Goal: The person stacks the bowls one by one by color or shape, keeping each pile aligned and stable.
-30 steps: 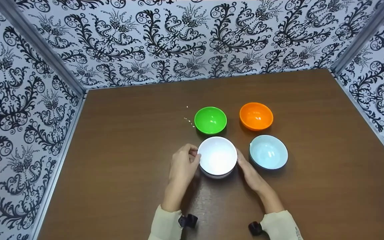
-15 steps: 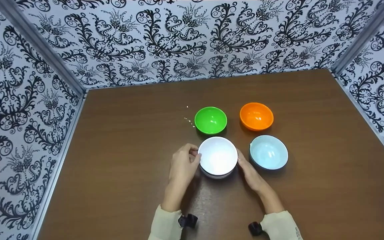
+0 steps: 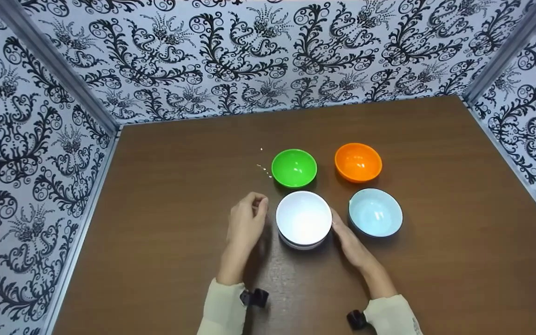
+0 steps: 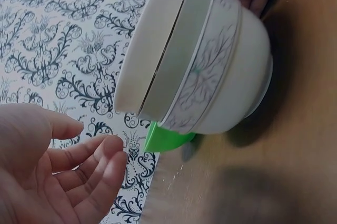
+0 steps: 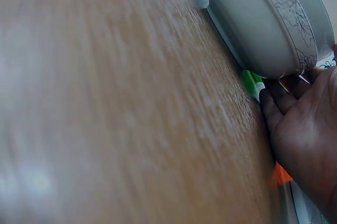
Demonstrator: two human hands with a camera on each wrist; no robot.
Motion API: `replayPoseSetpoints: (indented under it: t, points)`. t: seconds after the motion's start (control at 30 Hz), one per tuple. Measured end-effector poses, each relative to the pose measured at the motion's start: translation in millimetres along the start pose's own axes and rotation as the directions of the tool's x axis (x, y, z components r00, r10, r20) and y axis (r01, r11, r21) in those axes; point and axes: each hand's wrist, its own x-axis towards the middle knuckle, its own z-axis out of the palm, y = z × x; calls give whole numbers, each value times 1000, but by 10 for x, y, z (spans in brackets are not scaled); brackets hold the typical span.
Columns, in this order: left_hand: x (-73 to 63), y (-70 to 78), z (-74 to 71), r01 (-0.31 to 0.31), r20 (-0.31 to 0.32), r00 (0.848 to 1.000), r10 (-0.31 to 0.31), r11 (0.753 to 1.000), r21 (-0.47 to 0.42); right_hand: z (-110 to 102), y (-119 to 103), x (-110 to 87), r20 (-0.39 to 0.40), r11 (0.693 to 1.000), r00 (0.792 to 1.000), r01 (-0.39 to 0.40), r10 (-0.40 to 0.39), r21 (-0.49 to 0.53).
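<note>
A stack of nested bowls, with a white one on top, stands upright on the brown table. In the left wrist view, the lower bowl of the stack carries a leafy patterned band. My left hand hovers just left of the stack, apart from it, with loosely bent fingers and nothing in them. Against the stack's right side rests my right hand, its fingers fairly straight along the wall. In the right wrist view, that hand lies by the underside of the patterned bowl, and some fingertips are hidden.
Behind the stack sits a green bowl, with an orange bowl to its right. A light blue bowl stands close to my right hand. Small white specks lie left of the green bowl. Patterned panels bound the wooden table.
My left hand has let go of the stack's left rim and moved a little to the left. The right hand and all the bowls look unmoved.
</note>
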Motion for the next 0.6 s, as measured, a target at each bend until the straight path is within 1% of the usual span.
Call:
replayPoseSetpoints:
  t: [0.13,0.33,0.6]
  points:
    - [117,-40,-26,33,27,999,-32,999,-38,2,-14,-2,-2,1000,1000,-10,10,1]
    - [282,-101,-39,53,50,998,-50,997,-61,5,-25,2,-4,1000,1000,-9,9,-10]
    - [440,-180,13,98,97,992,-86,987,-129,0,-22,3,-13,1000,1000,-18,18,-18]
